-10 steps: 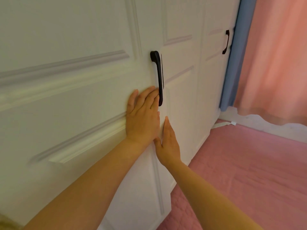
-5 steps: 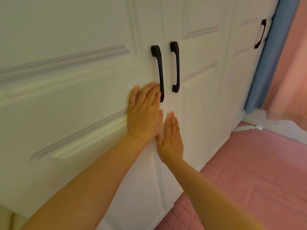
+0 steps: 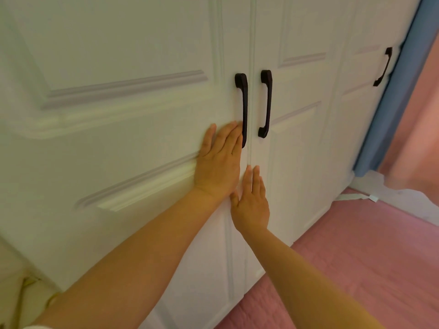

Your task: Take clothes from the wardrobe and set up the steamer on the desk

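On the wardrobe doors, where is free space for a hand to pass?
Free: between the right door's handle and the far handle. Crowded: at the seam, where the left hand touches the left door's handle above the right hand.

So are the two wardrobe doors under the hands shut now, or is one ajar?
Shut: the left door and right door sit flush, only a thin seam between their handles, no interior showing.

A blue curtain (image 3: pixel 389 110) hangs beside a pink curtain (image 3: pixel 418 129).

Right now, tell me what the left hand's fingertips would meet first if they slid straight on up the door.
Probably the black handle: the left hand lies flat on the door, fingertips already beside its lower end.
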